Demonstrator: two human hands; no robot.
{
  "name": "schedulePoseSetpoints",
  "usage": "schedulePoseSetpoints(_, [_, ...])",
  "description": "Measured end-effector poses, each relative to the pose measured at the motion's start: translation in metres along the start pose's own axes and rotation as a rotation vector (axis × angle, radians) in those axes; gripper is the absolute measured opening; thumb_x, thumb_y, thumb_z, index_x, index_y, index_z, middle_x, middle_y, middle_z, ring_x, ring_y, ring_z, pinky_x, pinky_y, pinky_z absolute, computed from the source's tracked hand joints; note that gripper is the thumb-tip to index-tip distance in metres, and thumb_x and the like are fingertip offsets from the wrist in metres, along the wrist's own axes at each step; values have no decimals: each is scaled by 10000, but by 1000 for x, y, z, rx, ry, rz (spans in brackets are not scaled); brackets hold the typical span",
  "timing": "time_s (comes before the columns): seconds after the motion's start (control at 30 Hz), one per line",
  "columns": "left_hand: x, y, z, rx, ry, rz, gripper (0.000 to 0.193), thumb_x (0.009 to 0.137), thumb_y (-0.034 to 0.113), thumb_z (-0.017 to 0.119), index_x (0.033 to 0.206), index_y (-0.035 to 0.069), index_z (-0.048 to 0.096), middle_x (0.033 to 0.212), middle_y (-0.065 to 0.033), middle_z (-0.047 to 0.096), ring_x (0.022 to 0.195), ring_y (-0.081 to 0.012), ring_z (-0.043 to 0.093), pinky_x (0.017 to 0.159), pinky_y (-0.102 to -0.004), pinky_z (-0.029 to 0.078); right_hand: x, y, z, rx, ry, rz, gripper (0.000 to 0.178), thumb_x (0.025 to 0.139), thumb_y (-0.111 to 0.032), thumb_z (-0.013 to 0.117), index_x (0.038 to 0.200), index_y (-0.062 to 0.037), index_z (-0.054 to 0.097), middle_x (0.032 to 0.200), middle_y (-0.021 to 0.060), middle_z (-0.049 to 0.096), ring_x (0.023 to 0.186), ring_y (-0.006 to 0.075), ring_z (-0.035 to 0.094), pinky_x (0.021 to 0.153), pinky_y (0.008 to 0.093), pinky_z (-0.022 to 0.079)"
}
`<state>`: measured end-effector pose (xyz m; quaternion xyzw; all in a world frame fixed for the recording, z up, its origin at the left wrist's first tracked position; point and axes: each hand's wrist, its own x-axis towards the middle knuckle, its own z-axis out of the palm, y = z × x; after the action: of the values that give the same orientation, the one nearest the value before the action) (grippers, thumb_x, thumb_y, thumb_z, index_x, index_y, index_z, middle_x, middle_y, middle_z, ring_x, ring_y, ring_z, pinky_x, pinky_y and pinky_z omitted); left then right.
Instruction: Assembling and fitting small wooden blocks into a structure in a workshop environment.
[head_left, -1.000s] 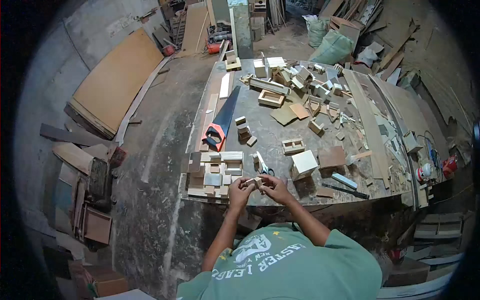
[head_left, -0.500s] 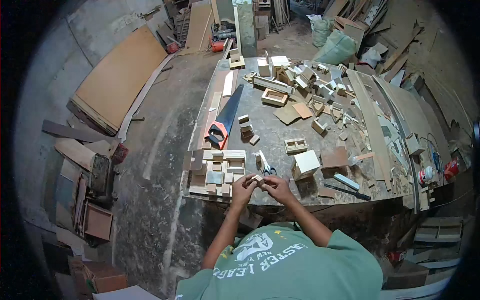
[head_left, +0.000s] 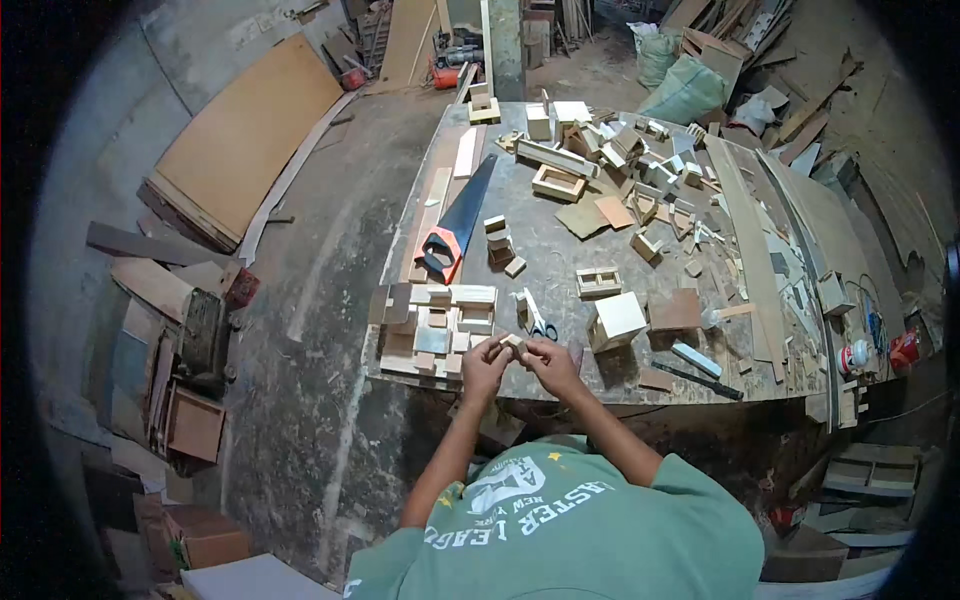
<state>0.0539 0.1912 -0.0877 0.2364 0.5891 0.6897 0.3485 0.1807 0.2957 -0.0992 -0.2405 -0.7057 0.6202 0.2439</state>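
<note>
At the table's near edge, my left hand [head_left: 484,366] and my right hand [head_left: 552,364] meet around a small wooden block [head_left: 514,341]. Both hands pinch it with the fingertips, which partly cover it. Just beyond my right hand lie scissors [head_left: 541,322] with dark blue handles. Left of my hands sits a flat assembly of light wooden pieces [head_left: 432,318], with strips, small blocks and box-like frames laid side by side. To the right of my right hand stands a pale wooden box [head_left: 617,320].
A handsaw [head_left: 459,222] with an orange and black handle lies beyond the assembly. Stacked blocks [head_left: 498,242] stand mid-table. Wooden offcuts and small frames [head_left: 560,183] crowd the far right. A black bar [head_left: 697,380] and a white-topped strip [head_left: 696,360] lie near the front edge.
The view has shifted slightly, so the table sits a little higher in the picture. My hands still hold the small block together, its angle slightly changed.
</note>
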Motion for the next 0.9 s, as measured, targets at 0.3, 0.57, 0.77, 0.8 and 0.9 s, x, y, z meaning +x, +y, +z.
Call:
schedulePoseSetpoints(0.3, [22,11,-28,19,-138,-253,341,862,38,625,1184,-72,595,1016,-104,665,869,-138,644,746,-250,543,25,-20,-4,406,-157,490,198,897,-59,606,1054,55,648,918,53,644,793,140,632,719,271,559])
schedulePoseSetpoints(0.57, [14,31,-20,15,-183,-94,438,815,20,696,1231,-43,571,1043,-97,659,956,-150,634,846,-268,518,14,-29,6,123,-38,130,284,870,-95,651,1124,34,652,921,38,684,805,97,616,713,241,505])
schedulePoseSetpoints(0.77, [5,36,-5,21,-67,123,494,744,-26,774,1187,-20,556,1061,-92,630,960,-156,632,857,-263,527,11,-44,7,31,4,-86,311,864,-70,662,1173,-36,653,1075,88,605,957,151,608,770,237,506])
schedulePoseSetpoints(0.8, [4,37,-3,41,-45,176,491,743,-27,775,1183,-21,556,1054,-94,631,968,-160,633,860,-269,528,11,-44,7,15,39,-199,305,859,-61,665,1163,-39,659,1050,73,620,934,130,602,727,217,503])
schedulePoseSetpoints(0.9, [1,38,-4,-18,-33,202,479,747,-44,763,1179,-25,556,1060,-97,626,962,-159,630,843,-274,531,10,-54,12,-15,47,-270,327,841,-23,657,1167,-35,651,1041,100,612,941,169,614,782,252,512])
